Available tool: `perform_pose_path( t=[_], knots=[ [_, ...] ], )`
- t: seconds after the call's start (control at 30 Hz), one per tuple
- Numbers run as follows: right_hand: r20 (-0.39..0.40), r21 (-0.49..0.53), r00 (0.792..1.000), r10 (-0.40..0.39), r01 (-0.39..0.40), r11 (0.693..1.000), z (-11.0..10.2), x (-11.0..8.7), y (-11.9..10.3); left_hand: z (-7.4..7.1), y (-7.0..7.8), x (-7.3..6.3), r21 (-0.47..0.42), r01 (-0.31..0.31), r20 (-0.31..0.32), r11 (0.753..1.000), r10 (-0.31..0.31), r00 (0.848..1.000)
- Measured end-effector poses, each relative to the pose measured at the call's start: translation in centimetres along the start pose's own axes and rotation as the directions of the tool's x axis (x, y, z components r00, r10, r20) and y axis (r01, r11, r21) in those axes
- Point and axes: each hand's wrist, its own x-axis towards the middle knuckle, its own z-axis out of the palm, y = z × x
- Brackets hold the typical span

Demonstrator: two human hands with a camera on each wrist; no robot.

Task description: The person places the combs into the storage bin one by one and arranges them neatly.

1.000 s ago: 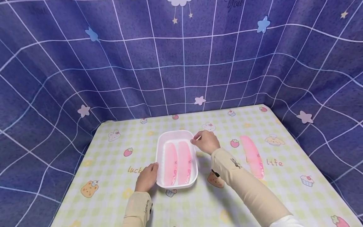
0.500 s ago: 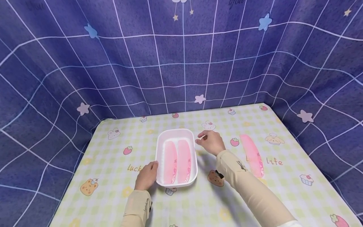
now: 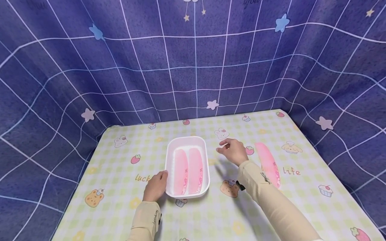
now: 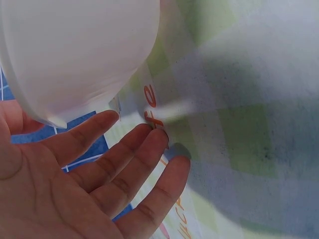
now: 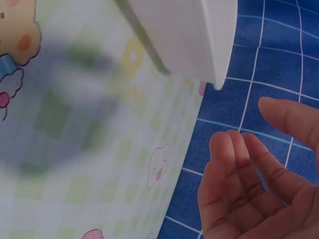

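Note:
A white plastic tray (image 3: 187,198) stands in the middle of the table. Two pink combs lie side by side in it, a left comb (image 3: 181,170) and a right comb (image 3: 196,169). My left hand (image 3: 155,187) holds the tray's left side, thumb at the rim; in the left wrist view its fingers (image 4: 142,159) extend below and beside the tray's outer wall. Right of the tray, my right hand (image 3: 233,151) hovers above the cloth, fingers loosely bent, thumb apart, nothing held. A third pink comb (image 3: 267,160) lies on the cloth beyond it, partly covered by the right sleeve.
A green-and-white checked tablecloth (image 3: 120,174) with printed cartoon animals, strawberries and cupcakes covers the table. A blue curtain (image 3: 193,80) with white lines and stars hangs behind it and along both sides. My sleeved right forearm (image 3: 277,204) crosses the right front of the table.
My right hand has left the tray's right rim and moved right, toward the comb on the cloth. The left hand and the combs in the tray have stayed put.

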Motion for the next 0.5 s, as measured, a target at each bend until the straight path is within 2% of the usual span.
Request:
perform_pose_path(
  t=[0.5],
  knots=[
    [-0.014,-0.007,1.0,0.007,-0.007,1.0,-1.0,0.0,2.1,0.0,0.1,0.0,0.004,0.016,0.011,1.0,-0.016,1.0]
  ],
)
